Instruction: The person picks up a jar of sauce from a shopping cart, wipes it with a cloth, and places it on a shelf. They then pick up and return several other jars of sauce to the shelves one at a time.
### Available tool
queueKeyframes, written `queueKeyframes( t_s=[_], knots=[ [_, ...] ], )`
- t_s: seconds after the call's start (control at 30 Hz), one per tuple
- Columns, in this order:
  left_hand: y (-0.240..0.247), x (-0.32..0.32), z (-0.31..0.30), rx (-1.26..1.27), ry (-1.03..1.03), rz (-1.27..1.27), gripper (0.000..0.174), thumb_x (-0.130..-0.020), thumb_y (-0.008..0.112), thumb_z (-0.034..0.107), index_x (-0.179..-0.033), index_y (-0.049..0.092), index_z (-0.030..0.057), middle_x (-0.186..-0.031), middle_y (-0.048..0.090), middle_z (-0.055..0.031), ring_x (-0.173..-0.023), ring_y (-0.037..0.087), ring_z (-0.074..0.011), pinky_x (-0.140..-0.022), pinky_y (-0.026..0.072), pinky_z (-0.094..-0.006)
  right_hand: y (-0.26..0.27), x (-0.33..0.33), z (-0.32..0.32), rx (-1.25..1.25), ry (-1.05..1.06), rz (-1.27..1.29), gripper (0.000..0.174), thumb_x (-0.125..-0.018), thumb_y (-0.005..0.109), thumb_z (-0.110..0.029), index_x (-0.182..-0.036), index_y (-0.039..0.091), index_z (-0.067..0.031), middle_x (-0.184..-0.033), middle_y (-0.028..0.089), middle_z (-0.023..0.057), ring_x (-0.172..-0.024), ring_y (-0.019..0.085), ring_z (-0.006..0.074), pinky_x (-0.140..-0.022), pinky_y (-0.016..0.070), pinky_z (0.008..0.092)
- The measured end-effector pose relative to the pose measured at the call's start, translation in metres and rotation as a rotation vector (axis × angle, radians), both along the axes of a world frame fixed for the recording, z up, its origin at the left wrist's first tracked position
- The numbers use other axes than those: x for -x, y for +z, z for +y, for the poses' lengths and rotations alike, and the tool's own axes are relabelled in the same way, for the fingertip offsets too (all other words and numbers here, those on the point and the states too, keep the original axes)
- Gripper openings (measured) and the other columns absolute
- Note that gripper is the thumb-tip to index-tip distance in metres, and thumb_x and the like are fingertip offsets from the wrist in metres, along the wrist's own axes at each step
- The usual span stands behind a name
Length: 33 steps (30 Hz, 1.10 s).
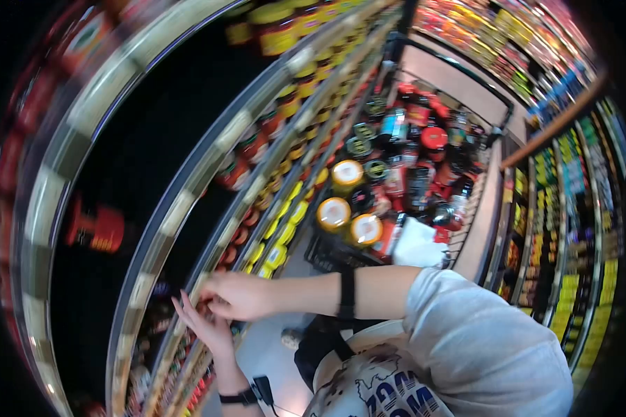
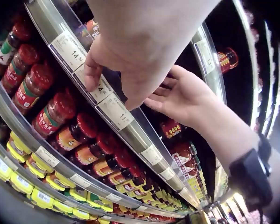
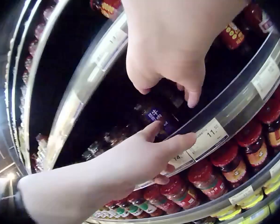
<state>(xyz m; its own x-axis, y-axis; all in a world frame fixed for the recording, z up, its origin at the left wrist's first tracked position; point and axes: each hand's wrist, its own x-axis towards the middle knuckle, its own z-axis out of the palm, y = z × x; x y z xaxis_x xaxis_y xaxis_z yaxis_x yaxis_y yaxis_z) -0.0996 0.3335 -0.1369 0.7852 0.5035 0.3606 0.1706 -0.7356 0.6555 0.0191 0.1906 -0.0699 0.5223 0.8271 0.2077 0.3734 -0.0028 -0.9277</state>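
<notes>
A dark jar with a purple-blue label [image 3: 155,115] lies in the shelf opening, partly hidden by shadow and hands. My right hand [image 3: 168,51] reaches down over it, fingers bent loosely; whether they touch it is unclear. From the lower left comes my left hand [image 3: 121,161], its fingers spread beside the jar and across the shelf edge. In the left wrist view my left hand [image 2: 126,56] covers part of the price tags [image 2: 113,112], and my right hand [image 2: 189,95] shows its palm. Blurred in the head view, my right hand [image 1: 240,295] overlaps my left hand [image 1: 209,330].
Red-lidded jars [image 2: 56,112] stand in a row on the shelf below, above yellow-lidded tubs [image 2: 42,198]. A cart [image 1: 466,229] full of jars and bottles stands beside me. Shelf edges [image 1: 181,208] curve past the hands, and more stocked shelves [image 1: 570,208] line the far side.
</notes>
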Motion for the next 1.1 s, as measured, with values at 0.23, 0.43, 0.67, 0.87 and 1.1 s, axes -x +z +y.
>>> queueKeyframes(
  t_s=[0.23,0.43,0.67,0.87,1.1],
  knots=[
    [0.006,0.007,-0.086,0.271,-0.318,0.194,0.059,-0.082,0.064,-0.003,-0.137,0.043,0.0025,-0.147,0.031,-0.0153,-0.080,0.057,-0.0135,-0.065,0.0484,-0.0204,0.045,-0.013,-0.234,0.182,-0.406,-0.220,0.014,-0.084,0.060,-0.008,-0.097,0.063,-0.0043,-0.089,0.064,0.0118,-0.086,0.061,0.0325,-0.076,0.0502,0.0407],
    [-0.006,-0.021,-0.111,0.490,-0.464,0.379,0.046,-0.086,0.062,-0.002,-0.130,0.049,0.0017,-0.134,0.047,-0.0122,-0.081,0.056,-0.0099,-0.062,0.0480,-0.0199,0.007,-0.025,-0.395,0.427,-1.151,-0.357,0.021,-0.078,0.062,-0.005,-0.098,0.062,-0.0024,-0.091,0.063,0.0154,-0.093,0.060,0.0348,-0.081,0.0484,0.0421],
    [0.052,-0.050,-0.169,0.467,-0.548,0.418,0.035,-0.086,0.063,0.002,-0.121,0.059,0.0001,-0.079,0.060,-0.0016,-0.065,0.052,-0.0037,-0.058,0.0433,-0.0182,-0.018,-0.092,-0.500,0.444,-1.611,-0.610,0.061,-0.075,0.074,-0.013,-0.127,0.045,-0.0013,-0.118,0.055,0.0199,-0.109,0.054,0.0375,-0.096,0.0437,0.0426],
    [0.064,-0.047,-0.180,0.450,-0.560,0.466,0.034,-0.086,0.064,0.004,-0.119,0.060,-0.0011,-0.084,0.062,-0.0031,-0.071,0.055,-0.0056,-0.063,0.0449,-0.0194,-0.018,-0.140,-0.510,0.697,-1.601,-0.310,0.076,-0.065,0.081,-0.025,-0.129,0.045,-0.0029,-0.122,0.056,0.0192,-0.114,0.053,0.0376,-0.097,0.0433,0.0438],
    [0.077,-0.038,-0.176,0.386,-0.517,0.428,0.031,-0.085,0.064,0.004,-0.115,0.063,-0.0013,-0.089,0.065,-0.0050,-0.075,0.058,-0.0083,-0.068,0.0478,-0.0223,0.008,-0.102,-0.503,0.474,-1.512,-0.540,0.066,-0.068,0.080,-0.016,-0.124,0.047,-0.0045,-0.116,0.056,0.0171,-0.107,0.057,0.0350,-0.090,0.0473,0.0419]
  ],
)
